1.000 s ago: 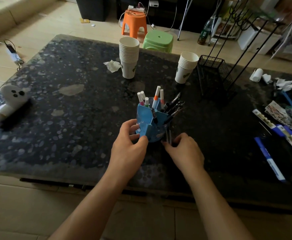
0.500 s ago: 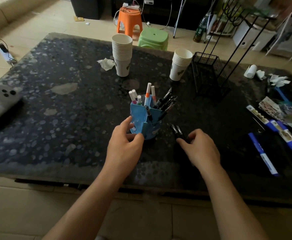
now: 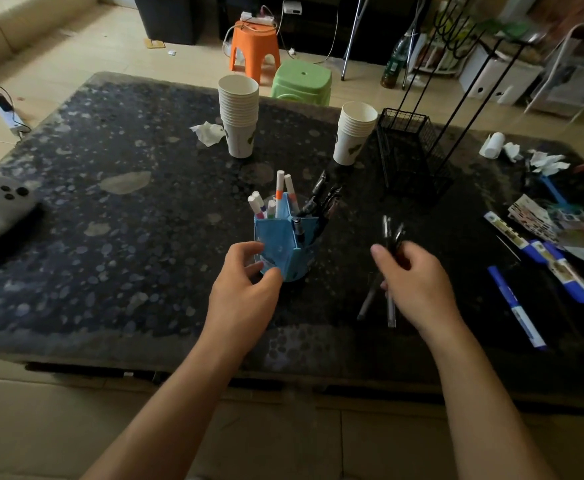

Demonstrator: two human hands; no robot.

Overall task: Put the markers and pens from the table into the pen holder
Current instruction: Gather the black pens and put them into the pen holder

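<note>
A blue pen holder stands near the middle of the dark speckled table. White markers fill its left side and dark pens lean out of its right side. My left hand grips the holder's near left wall. My right hand, to the right of the holder, is closed on a few dark pens whose tips stick up above the fingers and whose ends hang below the palm. A blue-and-white marker lies on the table further right.
Two stacks of paper cups stand behind the holder. A black wire basket sits at the back right. Boxed blue items and papers clutter the right edge. A white toy lies at the left edge.
My right hand has lifted the dark pens off the table beside the holder and drawn them to the right. My left hand has stayed on the holder.
</note>
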